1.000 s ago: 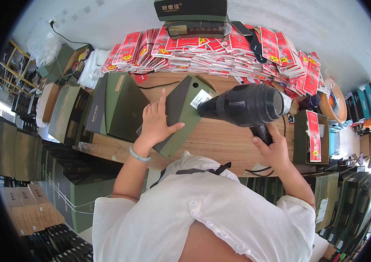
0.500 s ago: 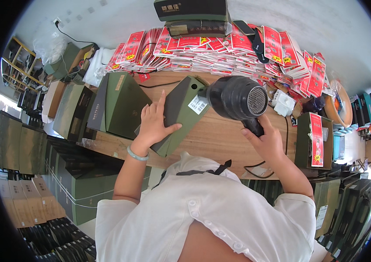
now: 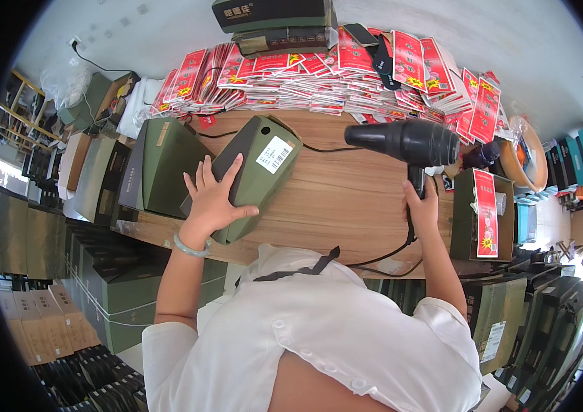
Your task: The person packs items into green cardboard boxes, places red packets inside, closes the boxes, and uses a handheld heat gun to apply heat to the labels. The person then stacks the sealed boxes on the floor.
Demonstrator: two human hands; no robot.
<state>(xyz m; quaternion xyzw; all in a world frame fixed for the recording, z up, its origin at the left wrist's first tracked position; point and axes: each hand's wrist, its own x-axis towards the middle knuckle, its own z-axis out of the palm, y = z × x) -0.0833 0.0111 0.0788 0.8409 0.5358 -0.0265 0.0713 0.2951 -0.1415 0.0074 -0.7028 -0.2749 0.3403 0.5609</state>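
Note:
A green shoe box point(image 3: 272, 180) with a dark side, a white barcode label and a round hole in its end stands aslant on the wooden table. My left hand point(image 3: 214, 196), a pale bangle at its wrist, lies on this box with fingers spread and thumb stretched out across it. To the right, my right hand point(image 3: 420, 206) is closed round the handle of a black hair dryer point(image 3: 401, 143). The dryer is held above the table, its nozzle pointing left toward the box but apart from it. Its cord hangs below my hand.
Another green box point(image 3: 168, 165) stands just left. Piles of red-and-white printed packets point(image 3: 291, 89) line the wall, with two dark boxes point(image 3: 277, 27) and a phone point(image 3: 360, 34) on top. An open green box point(image 3: 463, 220) stands at the right table edge. Stacked boxes point(image 3: 120, 281) crowd the lower left.
The hair dryer has moved right, away from the labelled end of the box, and has swung sideways to point left. The box has shifted slightly left, with my left hand still on it.

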